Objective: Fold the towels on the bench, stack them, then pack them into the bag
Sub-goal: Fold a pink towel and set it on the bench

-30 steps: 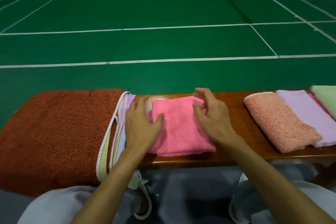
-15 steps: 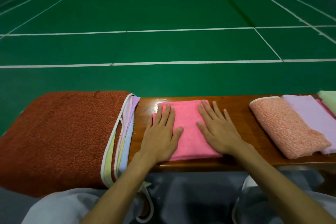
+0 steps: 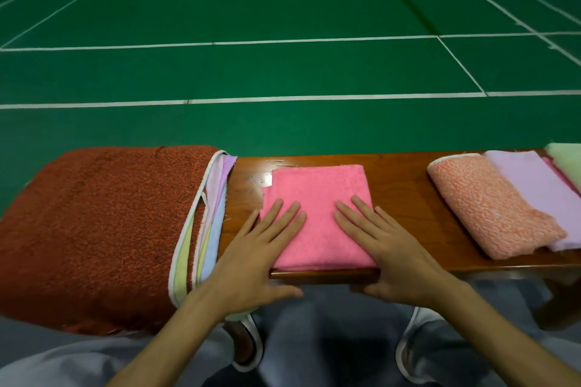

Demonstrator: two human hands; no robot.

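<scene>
Both hands flat, fingers straight, no grip: left hand (image 3: 251, 256) and right hand (image 3: 388, 253) press folded pink towel (image 3: 317, 214) on counter (image 3: 399, 185), frame center.

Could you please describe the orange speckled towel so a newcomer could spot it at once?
Start at the wooden bench and look towards its right end. The orange speckled towel lies there, nearest the middle, overlapping a lilac towel. Unlike its plain neighbours, it is mottled.

Left hand (image 3: 251, 258) and right hand (image 3: 390, 254) have slid toward 6 o'clock on the towel (image 3: 317, 195). Thumbs now overhang the bench (image 3: 402, 185).
</scene>
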